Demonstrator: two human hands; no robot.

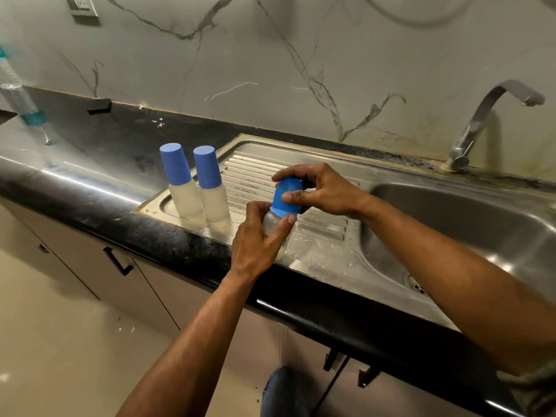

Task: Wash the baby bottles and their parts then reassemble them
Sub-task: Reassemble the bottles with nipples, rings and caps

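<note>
Blue plastic marks the cap that is pinched between the thumb and curled fingers of the right hand, seated on top of a frosted baby bottle. The bottle's body is gripped by the left hand, with the thumb laid up along its side toward the cap's lower rim. Both are held just above the ribbed steel drainboard, near its front edge, where scattered water drops are seen.

Two more capped bottles are stood upright at the drainboard's left end: a left bottle and a right bottle, just beside each other and well apart from the hands. Each is topped with a tall blue cap over a cloudy body.

To the right, the sink basin is set into the same steel unit, with a drain visible at its bottom and a curved metal faucet mounted behind it. The unit is sunk in a black stone tabletop. A clear water bottle with teal bands is seen at the far left, against a marble-patterned wall.
</note>
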